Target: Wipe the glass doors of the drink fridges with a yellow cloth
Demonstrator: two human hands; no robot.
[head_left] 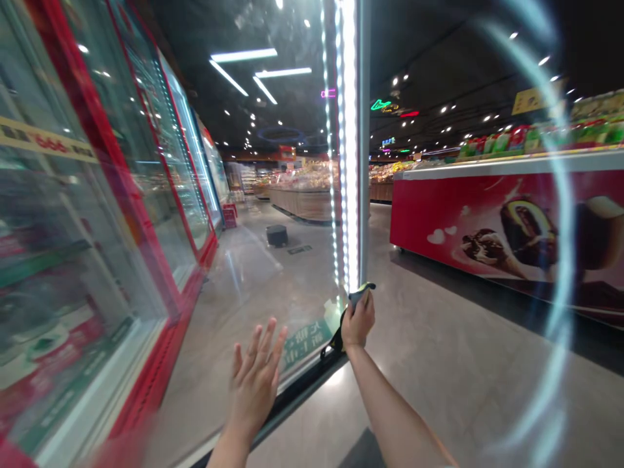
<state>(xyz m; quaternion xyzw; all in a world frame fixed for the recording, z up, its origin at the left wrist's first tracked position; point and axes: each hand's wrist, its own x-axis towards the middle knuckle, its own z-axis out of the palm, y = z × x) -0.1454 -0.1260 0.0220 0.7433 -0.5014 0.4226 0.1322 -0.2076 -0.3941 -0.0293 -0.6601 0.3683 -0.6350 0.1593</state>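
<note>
A glass cooler door (pixel 287 279) stands swung out in front of me, with a lit strip of LEDs (pixel 348 162) down its outer edge. My right hand (pixel 358 322) is closed round a black, grey and yellow-green hand tool (pixel 336 339) at the door's lower outer corner. The fingers cover much of the tool, so its exact kind does not show. My left hand (pixel 258 377) is raised with fingers spread, in front of the lower glass; whether it touches the pane I cannot tell. A green sticker with white characters (pixel 307 341) is on the lower glass between the hands.
Red-framed cooler cabinets (pixel 160 286) line the left side. A red freezer chest with ice cream pictures (pixel 478 227) stands to the right, packages on top. Through the glass show a dark low round object (pixel 277 235) on the floor and a produce stand (pixel 307 198).
</note>
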